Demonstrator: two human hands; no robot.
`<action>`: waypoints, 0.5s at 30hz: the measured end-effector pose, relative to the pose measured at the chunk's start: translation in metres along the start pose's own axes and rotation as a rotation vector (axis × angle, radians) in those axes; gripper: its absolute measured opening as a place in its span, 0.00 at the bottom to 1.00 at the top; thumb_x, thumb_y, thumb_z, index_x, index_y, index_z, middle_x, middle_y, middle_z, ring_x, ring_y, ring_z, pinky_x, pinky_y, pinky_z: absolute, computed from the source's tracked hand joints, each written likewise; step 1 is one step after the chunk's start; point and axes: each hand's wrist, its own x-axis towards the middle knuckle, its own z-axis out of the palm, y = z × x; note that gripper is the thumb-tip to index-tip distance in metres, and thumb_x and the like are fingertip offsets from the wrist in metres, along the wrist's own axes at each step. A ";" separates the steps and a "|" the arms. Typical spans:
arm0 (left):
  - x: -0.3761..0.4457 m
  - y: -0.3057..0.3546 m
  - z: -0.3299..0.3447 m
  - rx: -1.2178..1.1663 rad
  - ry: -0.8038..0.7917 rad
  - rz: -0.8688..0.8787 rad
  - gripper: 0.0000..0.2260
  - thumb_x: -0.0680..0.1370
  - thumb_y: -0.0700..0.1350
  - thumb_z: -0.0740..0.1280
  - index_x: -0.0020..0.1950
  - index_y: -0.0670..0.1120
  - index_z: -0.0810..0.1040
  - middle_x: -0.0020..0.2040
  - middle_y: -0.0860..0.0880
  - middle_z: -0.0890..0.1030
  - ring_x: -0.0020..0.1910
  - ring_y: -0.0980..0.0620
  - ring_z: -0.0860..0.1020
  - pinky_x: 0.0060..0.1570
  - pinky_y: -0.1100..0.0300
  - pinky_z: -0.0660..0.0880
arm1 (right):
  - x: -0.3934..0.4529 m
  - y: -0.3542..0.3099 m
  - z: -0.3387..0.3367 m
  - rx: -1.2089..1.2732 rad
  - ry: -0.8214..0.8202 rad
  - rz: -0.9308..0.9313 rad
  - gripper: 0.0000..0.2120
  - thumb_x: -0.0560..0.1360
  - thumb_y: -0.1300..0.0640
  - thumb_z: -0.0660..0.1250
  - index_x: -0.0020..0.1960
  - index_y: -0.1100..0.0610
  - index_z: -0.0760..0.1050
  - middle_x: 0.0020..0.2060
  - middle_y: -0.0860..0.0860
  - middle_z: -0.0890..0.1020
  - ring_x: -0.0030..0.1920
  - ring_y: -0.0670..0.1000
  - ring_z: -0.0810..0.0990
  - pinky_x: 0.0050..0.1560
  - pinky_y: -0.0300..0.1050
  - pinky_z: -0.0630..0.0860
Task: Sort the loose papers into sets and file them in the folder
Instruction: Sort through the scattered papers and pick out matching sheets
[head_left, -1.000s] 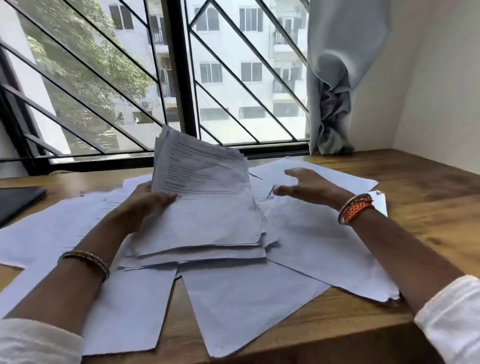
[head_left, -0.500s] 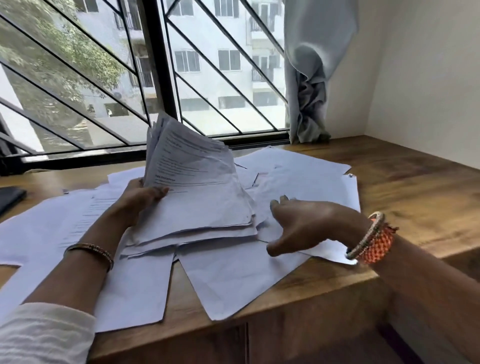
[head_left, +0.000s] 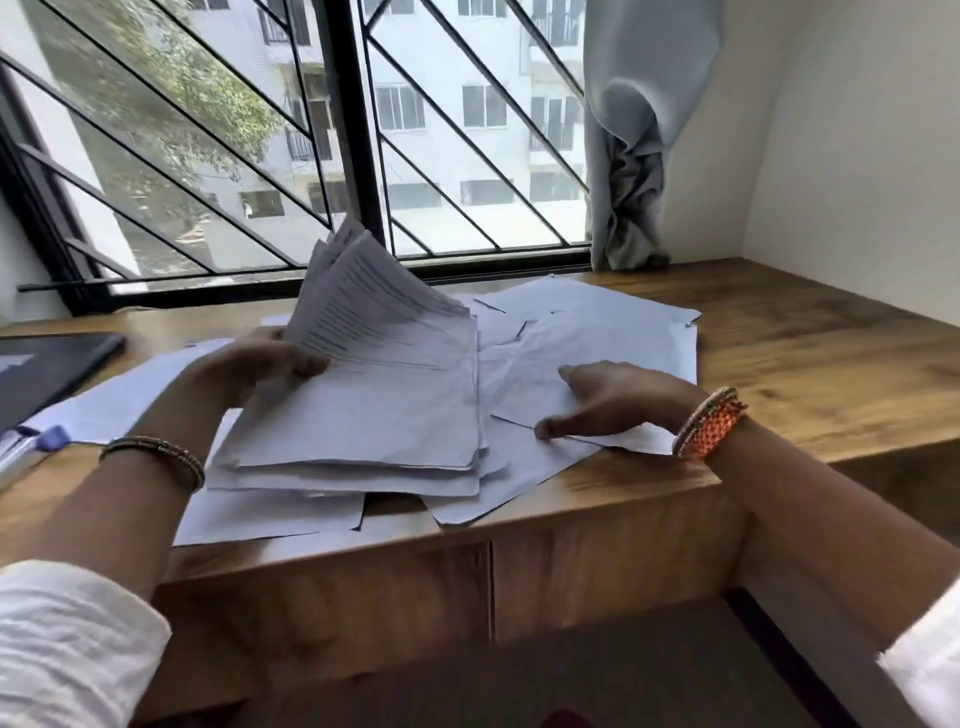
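**Two risks: a fanned stack and sheets past the edge**

Head view: the left hand (head_left: 260, 364) grips a thick stack of printed white sheets (head_left: 374, 395), fanned at its far end; a slack grip would spill them. Right hand (head_left: 613, 400), fingers flat and spread, presses loose white papers (head_left: 597, 332); nearer than its thumb, sheets overhang the wooden table (head_left: 805, 364) and could slide off. Print is unreadable. The dark flat object (head_left: 52, 364) beyond the left hand, cut off, may be the folder.

We noted the left hand (head_left: 265, 366) raised, fingers and thumb curled in a grip; right hand (head_left: 613, 400) lay flat, palm down, fingers spread.
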 end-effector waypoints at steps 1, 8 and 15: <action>-0.004 -0.008 0.001 -0.023 0.005 -0.020 0.15 0.64 0.35 0.72 0.49 0.41 0.77 0.39 0.44 0.82 0.28 0.54 0.81 0.27 0.61 0.79 | 0.002 0.003 0.000 0.017 -0.010 -0.014 0.35 0.73 0.37 0.65 0.70 0.60 0.64 0.67 0.57 0.72 0.65 0.58 0.71 0.64 0.51 0.69; -0.013 -0.039 0.013 -0.038 0.227 0.171 0.08 0.76 0.31 0.64 0.47 0.44 0.77 0.39 0.48 0.80 0.29 0.59 0.79 0.31 0.69 0.76 | -0.001 0.015 0.005 -0.008 0.043 -0.042 0.27 0.76 0.51 0.65 0.69 0.59 0.61 0.65 0.57 0.74 0.64 0.59 0.72 0.62 0.53 0.71; -0.024 -0.038 0.022 -0.070 0.274 0.220 0.10 0.76 0.32 0.64 0.55 0.42 0.75 0.44 0.46 0.79 0.39 0.52 0.77 0.37 0.64 0.74 | -0.011 0.009 0.009 -0.128 0.396 -0.149 0.23 0.73 0.64 0.62 0.67 0.53 0.68 0.55 0.59 0.79 0.55 0.63 0.77 0.50 0.50 0.73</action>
